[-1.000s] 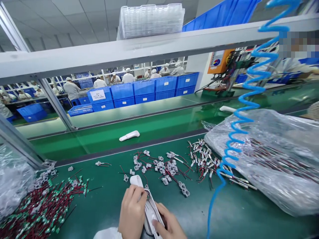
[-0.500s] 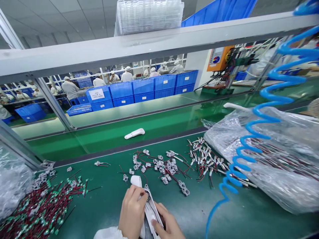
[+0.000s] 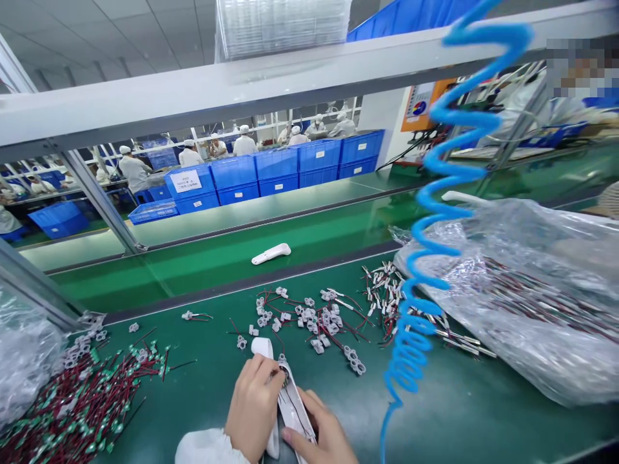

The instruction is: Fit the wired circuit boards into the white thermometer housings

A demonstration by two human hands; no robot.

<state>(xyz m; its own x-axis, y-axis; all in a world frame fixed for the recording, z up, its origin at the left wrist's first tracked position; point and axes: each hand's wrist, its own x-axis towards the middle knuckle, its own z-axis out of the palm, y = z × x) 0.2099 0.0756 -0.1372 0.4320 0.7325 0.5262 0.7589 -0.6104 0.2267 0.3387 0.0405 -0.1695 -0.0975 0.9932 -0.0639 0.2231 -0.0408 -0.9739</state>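
Both my hands close round a white plastic handset shell (image 3: pixel 290 399) at the bottom middle of the green bench. My left hand (image 3: pixel 252 409) wraps its upper end, fingers curled at a small part near the top. My right hand (image 3: pixel 323 435) grips the lower end, thumb pressed on its face. Just beyond lie several small white connectors with red and black leads (image 3: pixel 309 319).
A pile of red wires with green ends (image 3: pixel 82 399) lies left. A clear plastic bag of wired parts (image 3: pixel 527 290) fills the right. A blue coiled air hose (image 3: pixel 425 258) hangs in front. Another white shell (image 3: pixel 271 254) rides the conveyor belt (image 3: pixel 203 261). Blue crates (image 3: pixel 271 171) and people stand behind.
The blue hose has swung left across the view. The white shell on the conveyor has drifted to the right. My hands stay on the handset shell.
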